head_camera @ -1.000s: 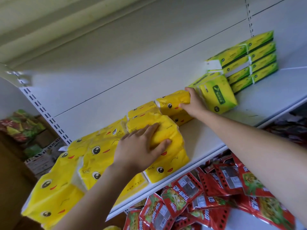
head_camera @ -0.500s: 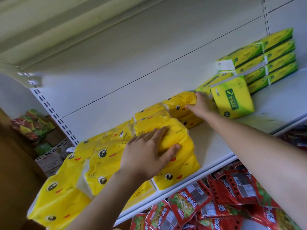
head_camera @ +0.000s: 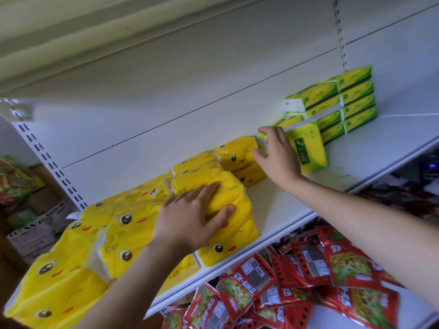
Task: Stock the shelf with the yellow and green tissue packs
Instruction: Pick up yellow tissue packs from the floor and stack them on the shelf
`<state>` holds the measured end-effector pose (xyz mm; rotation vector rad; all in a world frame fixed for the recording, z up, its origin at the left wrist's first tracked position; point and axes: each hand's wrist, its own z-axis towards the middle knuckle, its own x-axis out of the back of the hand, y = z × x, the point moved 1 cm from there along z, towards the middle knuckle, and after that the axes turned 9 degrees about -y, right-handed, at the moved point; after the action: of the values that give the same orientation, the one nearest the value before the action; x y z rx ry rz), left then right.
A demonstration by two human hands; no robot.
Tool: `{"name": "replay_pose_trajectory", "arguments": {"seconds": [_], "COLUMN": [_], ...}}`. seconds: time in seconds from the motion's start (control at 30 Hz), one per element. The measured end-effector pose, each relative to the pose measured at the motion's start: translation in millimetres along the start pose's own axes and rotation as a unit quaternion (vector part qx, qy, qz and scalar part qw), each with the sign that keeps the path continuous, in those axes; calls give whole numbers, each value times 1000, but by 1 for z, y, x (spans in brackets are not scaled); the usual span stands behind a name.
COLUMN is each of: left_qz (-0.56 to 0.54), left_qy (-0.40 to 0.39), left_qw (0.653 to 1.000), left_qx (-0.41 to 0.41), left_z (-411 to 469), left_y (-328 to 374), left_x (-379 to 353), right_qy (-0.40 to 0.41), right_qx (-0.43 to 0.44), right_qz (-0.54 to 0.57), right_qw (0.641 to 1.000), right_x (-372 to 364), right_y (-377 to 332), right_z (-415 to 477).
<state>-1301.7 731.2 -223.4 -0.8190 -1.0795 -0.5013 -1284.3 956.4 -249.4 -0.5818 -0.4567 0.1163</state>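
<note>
Yellow tissue packs point(head_camera: 133, 224) with cartoon faces lie in a row along the white shelf point(head_camera: 370, 150), from the lower left to the middle. My left hand point(head_camera: 190, 222) rests flat on the top of a front yellow pack point(head_camera: 228, 198), fingers spread over it. My right hand point(head_camera: 275, 153) hovers with loosely spread fingers between the rightmost yellow pack point(head_camera: 235, 153) and an upright green pack point(head_camera: 308, 148), holding nothing. Behind it stand stacked green tissue packs point(head_camera: 344, 103) against the back wall.
Below the shelf lies a heap of red snack bags point(head_camera: 297, 281). Cardboard boxes and coloured packages point(head_camera: 21, 198) sit at the far left. The shelf's right part is bare white surface; slotted uprights run along the back wall.
My right hand has let go of the rightmost yellow pack and lifted off it, fingers spreading. My left hand stays on the front pack.
</note>
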Motion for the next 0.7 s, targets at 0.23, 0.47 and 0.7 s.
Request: {"name": "replay_pose_trajectory", "arguments": {"seconds": [0.23, 0.47, 0.7], "left_qz": [0, -4, -1], "left_qy": [-16, -21, 3], "left_qw": [1000, 1000, 1000], "left_qx": [2, -3, 1], "left_z": [0, -1, -1], "left_y": [0, 0, 1], "left_x": [1, -1, 1], "right_qy": [-15, -27, -1], "right_qx": [-301, -343, -176], "right_qz": [-95, -91, -103], "right_qw": [949, 934, 979], "right_x": [8, -6, 16], "right_y": [32, 53, 64], "right_z": [-14, -6, 12]}}
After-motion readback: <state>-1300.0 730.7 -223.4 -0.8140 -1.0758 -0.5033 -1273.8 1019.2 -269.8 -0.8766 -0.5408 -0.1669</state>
